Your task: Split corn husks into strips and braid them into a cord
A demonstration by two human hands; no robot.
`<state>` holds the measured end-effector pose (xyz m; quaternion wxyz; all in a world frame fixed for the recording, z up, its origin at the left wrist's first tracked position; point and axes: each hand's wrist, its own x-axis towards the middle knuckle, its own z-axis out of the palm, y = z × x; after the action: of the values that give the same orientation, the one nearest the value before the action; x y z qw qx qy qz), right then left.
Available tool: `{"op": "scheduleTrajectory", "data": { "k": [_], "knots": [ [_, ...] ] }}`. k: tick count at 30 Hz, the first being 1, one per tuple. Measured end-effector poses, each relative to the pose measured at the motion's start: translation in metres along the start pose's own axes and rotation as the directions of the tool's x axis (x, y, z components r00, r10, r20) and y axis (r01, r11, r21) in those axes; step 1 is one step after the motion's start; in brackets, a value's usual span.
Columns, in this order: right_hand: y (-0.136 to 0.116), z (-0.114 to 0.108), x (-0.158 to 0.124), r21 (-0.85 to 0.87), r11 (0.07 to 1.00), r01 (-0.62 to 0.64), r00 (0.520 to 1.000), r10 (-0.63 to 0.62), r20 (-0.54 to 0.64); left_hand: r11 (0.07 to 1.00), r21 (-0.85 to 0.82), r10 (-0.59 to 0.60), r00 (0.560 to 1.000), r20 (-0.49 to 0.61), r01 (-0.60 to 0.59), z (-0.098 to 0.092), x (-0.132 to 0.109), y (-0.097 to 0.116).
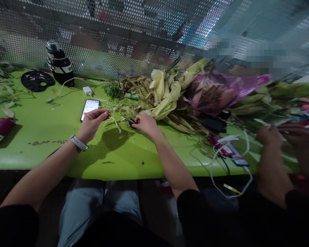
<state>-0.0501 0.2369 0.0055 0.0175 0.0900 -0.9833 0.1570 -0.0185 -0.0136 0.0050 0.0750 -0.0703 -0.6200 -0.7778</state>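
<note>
Black shirt fabric (113,230) lies nearest. At nine o'clock, the left hand (94,118) pinches a thin, pale-green husk strip (115,123), probably steadying it beside black-handled metal scissors (131,124) gripped by the right hand (147,125); heaped yellow-green leafy husks (167,96) sit handily at one o'clock.

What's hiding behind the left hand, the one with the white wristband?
A lit phone showing numbers lies on the green table, partly behind the left hand. The hand covers its lower right part, so that bit can't be seen.
</note>
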Motion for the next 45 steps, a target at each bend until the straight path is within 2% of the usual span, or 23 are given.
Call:
{"op": "scheduleTrajectory", "data": {
  "k": [3, 5, 7, 9, 11, 13, 15, 21, 27, 31, 37, 41, 45],
  "knots": [
    [0.003, -0.003, 0.001, -0.043, 0.998, -0.036, 0.994, 0.040, 0.104, 1.000, -0.016, -0.024, 1.000, 0.001, 0.024, 0.000, 0.000, -0.004],
    [0.000, -0.006, -0.002, -0.038, 0.999, -0.033, 0.992, 0.038, 0.121, 0.999, -0.029, -0.038, 0.999, -0.002, 0.038, 0.001, -0.001, -0.006],
    [-0.008, -0.008, -0.007, 0.014, 1.000, 0.005, 1.000, -0.005, 0.020, 0.998, -0.038, -0.055, 0.999, 0.005, 0.055, 0.002, -0.004, -0.009],
    [-0.021, -0.006, -0.013, 0.118, 0.984, 0.131, 0.978, -0.108, -0.179, 0.996, -0.044, -0.082, 0.996, 0.018, 0.083, 0.005, -0.007, -0.011],
    [-0.034, 0.000, -0.020, 0.175, 0.926, 0.335, 0.916, -0.277, -0.290, 0.991, -0.051, -0.118, 0.993, 0.030, 0.120, 0.008, -0.011, -0.013],
    [-0.043, 0.009, -0.024, 0.158, 0.879, 0.451, 0.846, -0.364, -0.389, 0.987, -0.064, -0.148, 0.988, 0.042, 0.150, 0.011, -0.014, -0.014],
    [-0.048, 0.017, -0.025, 0.137, 0.854, 0.502, 0.809, -0.408, -0.423, 0.982, -0.085, -0.164, 0.985, 0.055, 0.168, 0.013, -0.016, -0.016],
    [-0.051, 0.028, -0.022, 0.153, 0.799, 0.582, 0.772, -0.483, -0.412, 0.963, -0.150, -0.210, 0.974, 0.091, 0.222, 0.013, -0.016, -0.017],
    [-0.051, 0.027, -0.023, 0.098, 0.789, 0.606, 0.737, -0.512, -0.442, 0.937, -0.180, -0.292, 0.954, 0.064, 0.299, 0.014, -0.017, -0.015],
    [-0.049, 0.024, -0.024, -0.041, 0.803, 0.595, 0.715, -0.552, -0.428, 0.903, -0.217, -0.363, 0.929, 0.073, 0.370, 0.015, -0.018, -0.015],
    [-0.053, 0.029, -0.024, -0.193, 0.785, 0.589, 0.658, -0.604, -0.450, 0.881, -0.258, -0.398, 0.916, 0.056, 0.398, 0.017, -0.019, -0.010],
    [-0.058, 0.034, -0.026, -0.192, 0.793, 0.579, 0.651, -0.591, -0.477, 0.885, -0.254, -0.390, 0.919, 0.054, 0.390, 0.019, -0.020, -0.007],
    [-0.053, 0.034, -0.022, -0.098, 0.839, 0.536, 0.673, -0.494, -0.551, 0.917, -0.172, -0.352, 0.933, 0.068, 0.359, 0.016, -0.016, -0.004]
  ]
}}
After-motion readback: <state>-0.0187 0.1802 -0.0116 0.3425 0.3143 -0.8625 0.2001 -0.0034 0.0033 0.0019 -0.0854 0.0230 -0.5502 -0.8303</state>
